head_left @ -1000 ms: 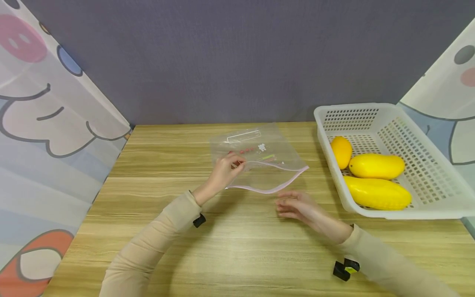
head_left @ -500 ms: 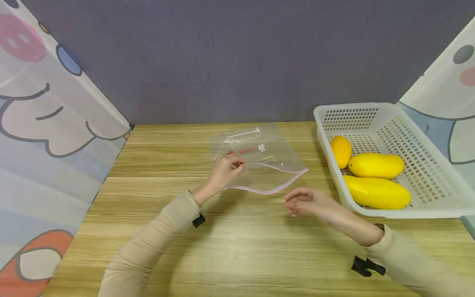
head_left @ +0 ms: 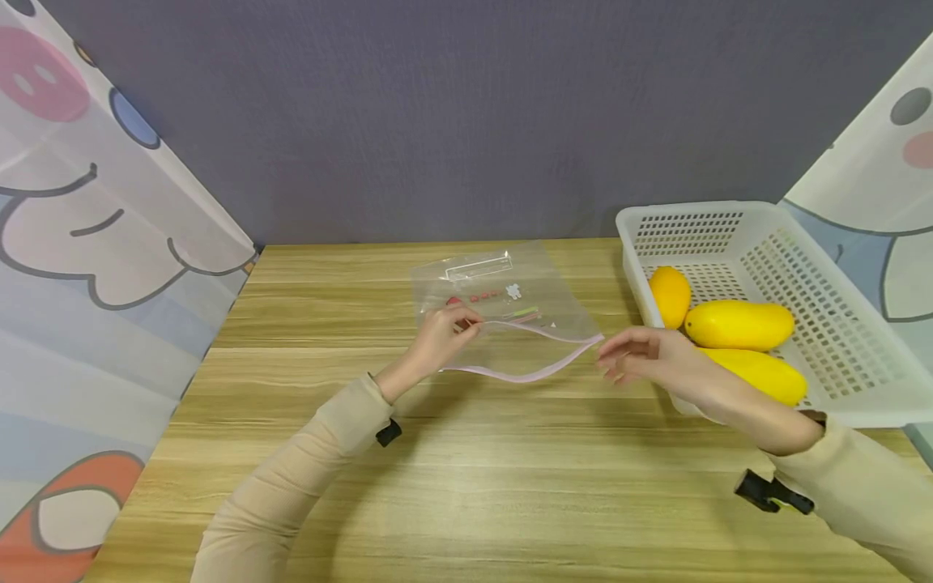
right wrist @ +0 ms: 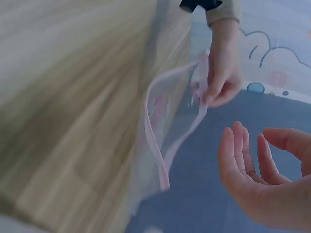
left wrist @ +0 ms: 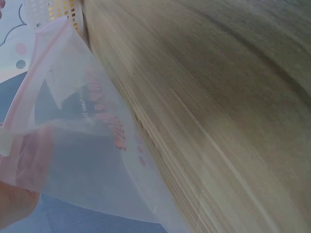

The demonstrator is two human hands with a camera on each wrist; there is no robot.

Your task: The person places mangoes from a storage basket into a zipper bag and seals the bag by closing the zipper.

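Observation:
A clear zip bag [head_left: 503, 316] with a pink seal strip lies on the wooden table [head_left: 466, 453], its mouth held apart. My left hand [head_left: 443, 336] pinches the bag's upper lip at the left end; the bag [left wrist: 82, 145] fills the left wrist view, and that hand [right wrist: 221, 80] also shows in the right wrist view holding the bag [right wrist: 170, 141]. My right hand [head_left: 641, 356] hovers open beside the bag's right corner, in front of the white basket [head_left: 860, 356]. In the right wrist view its fingers [right wrist: 243, 160] are relaxed and hold nothing.
The white perforated basket stands at the right and holds an orange fruit [head_left: 670, 295] and two long yellow fruits [head_left: 739, 325]. Patterned curtains [head_left: 95, 267] hang on both sides. A grey wall [head_left: 437, 113] closes off the back.
My right hand has moved right and away from me, from below the bag's mouth up to the basket's front corner. The left hand and bag have stayed put.

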